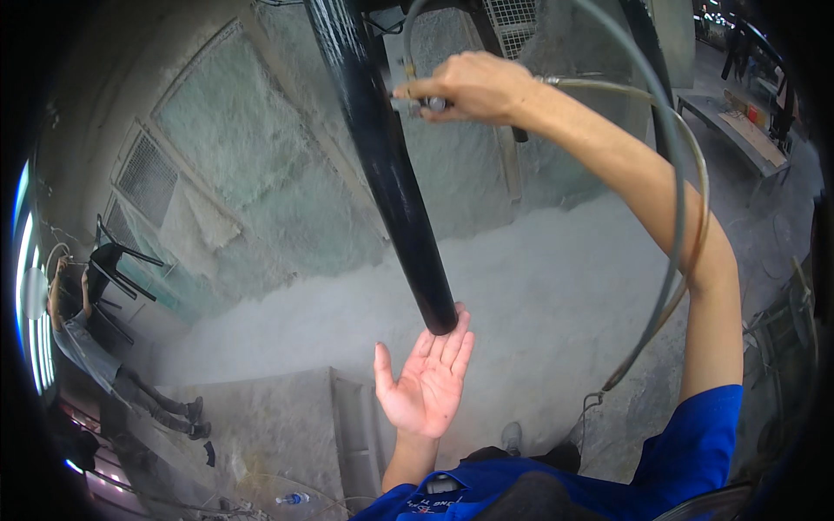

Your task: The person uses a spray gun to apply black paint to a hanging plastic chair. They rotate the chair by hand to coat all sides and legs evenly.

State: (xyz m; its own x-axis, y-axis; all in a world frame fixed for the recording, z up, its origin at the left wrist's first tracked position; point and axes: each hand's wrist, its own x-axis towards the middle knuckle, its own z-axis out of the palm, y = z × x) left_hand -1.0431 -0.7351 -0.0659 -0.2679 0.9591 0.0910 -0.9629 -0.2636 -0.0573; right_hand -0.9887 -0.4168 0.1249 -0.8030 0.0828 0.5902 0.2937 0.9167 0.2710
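The black pipe (382, 165) hangs steeply, its long axis running from the upper edge down and slightly right to its lower end, just above my left hand (427, 378). That hand is open wide, palm up, fingertips touching or nearly touching the pipe's end; I can't tell which. My right hand (473, 87) is raised beside the pipe's upper part, closed around a small spray gun (417, 102) aimed at the pipe. From the gun, 1 hose (686, 217) loops right of the pipe. Another person (104, 365) stands well left of it.
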